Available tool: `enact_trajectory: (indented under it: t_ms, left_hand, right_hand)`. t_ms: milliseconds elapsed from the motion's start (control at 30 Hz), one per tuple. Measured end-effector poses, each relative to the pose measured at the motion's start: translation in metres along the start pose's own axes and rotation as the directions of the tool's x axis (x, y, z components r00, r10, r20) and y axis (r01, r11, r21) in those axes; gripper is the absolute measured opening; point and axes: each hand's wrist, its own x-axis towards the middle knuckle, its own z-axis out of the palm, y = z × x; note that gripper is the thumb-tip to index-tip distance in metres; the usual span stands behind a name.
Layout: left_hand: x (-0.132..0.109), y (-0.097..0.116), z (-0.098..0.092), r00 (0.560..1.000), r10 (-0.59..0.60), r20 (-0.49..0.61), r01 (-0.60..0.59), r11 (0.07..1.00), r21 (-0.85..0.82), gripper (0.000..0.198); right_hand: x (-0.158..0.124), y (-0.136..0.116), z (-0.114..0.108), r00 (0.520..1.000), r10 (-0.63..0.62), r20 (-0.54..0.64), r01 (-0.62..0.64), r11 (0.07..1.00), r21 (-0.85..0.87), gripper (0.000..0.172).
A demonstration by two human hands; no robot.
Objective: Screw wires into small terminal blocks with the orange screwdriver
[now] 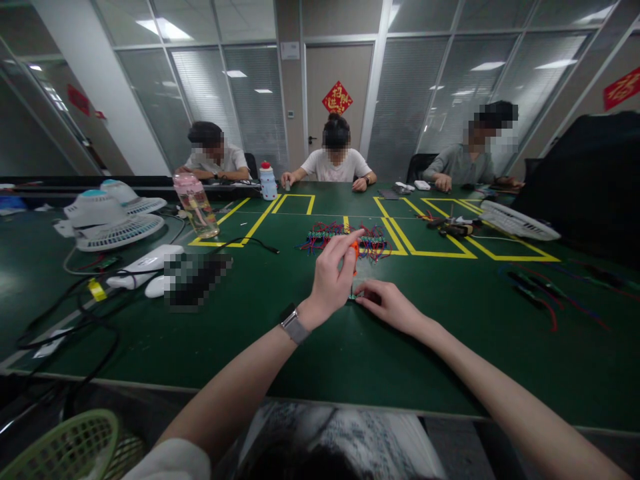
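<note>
My left hand (333,270), with a watch on its wrist, is closed around an orange-handled screwdriver (355,259). The screwdriver stands upright, its thin dark shaft pointing down at a small green circuit board (353,297) on the table. Whether the tip touches the board is too small to tell. From the right, the fingertips of my right hand (383,301) pinch the board's edge. Just beyond my hands lies a row of small circuit boards (370,239) with red and blue wires, partly hidden behind my left hand.
Wired boards (533,287) lie at the right. White fans (113,217), a pink-lidded bottle (197,207) and cables (100,320) occupy the left. Dark tools (455,228) rest at the back right. Three people sit across the green table (280,360). A green basket (75,447) stands below, front left.
</note>
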Motion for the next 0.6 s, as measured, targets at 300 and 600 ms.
enact_trajectory:
  t_ms: [300, 600]
  left_hand:
    - [0.0022, -0.0013, 0.0003, 0.999, -0.015, -0.035, 0.018, 0.995, 0.098, 0.020]
    - [0.0006, 0.0005, 0.0004, 0.999, -0.014, -0.038, 0.017, 0.997, 0.078, 0.031]
  right_hand:
    - [-0.0001, 0.0018, 0.0005, 1.000, -0.023, 0.003, 0.023, 0.999, -0.025, 0.015]
    - [0.0004, -0.0002, 0.0019, 1.000, -0.005, -0.015, 0.004, 1.000, -0.030, 0.015]
